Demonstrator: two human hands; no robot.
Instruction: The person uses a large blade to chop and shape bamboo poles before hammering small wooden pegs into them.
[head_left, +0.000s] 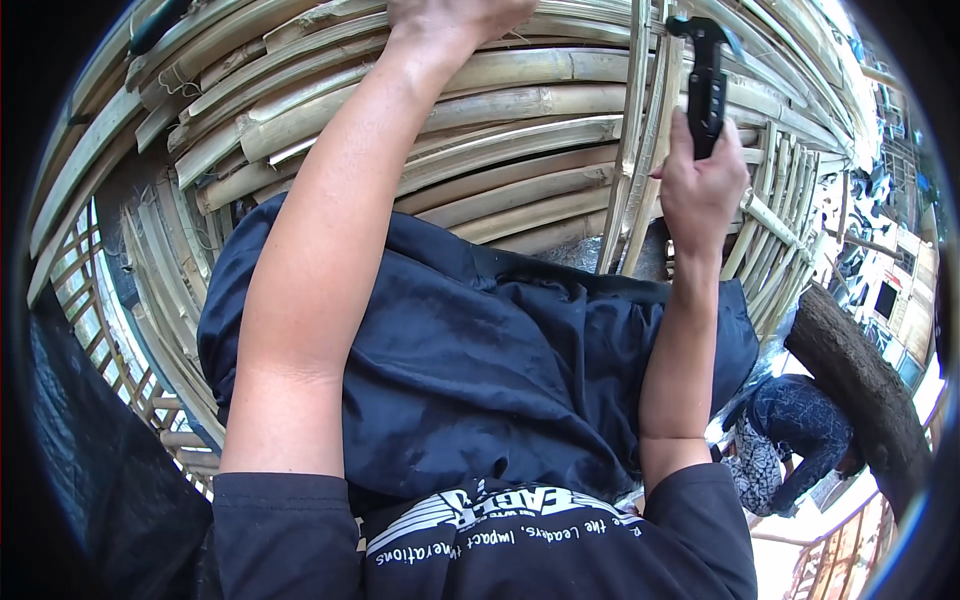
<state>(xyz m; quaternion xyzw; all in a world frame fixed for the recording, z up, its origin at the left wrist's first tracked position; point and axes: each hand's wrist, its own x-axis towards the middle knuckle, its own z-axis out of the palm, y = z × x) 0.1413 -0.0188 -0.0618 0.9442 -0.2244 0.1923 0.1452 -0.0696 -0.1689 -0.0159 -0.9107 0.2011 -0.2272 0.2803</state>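
A black hammer [707, 85] stands upright in my right hand [705, 190], its head pointing away from me. My fingers wrap round the lower end of its handle, near two long split-bamboo strips [640, 130] that run away from me across the other slats. My left hand [455, 14] reaches far forward over the bamboo slats [540, 100], and the top edge of the picture cuts off its fingers. Whatever it touches or holds is out of sight.
Dark blue cloth [480, 350] covers my lap. At the right, a bamboo lattice [770, 210] stands near a thick tree trunk [860, 390]. Another person [800, 430] in dark patterned clothes bends over below. A dark tarp [100, 450] hangs at the left, and a dark object [158, 25] lies far left.
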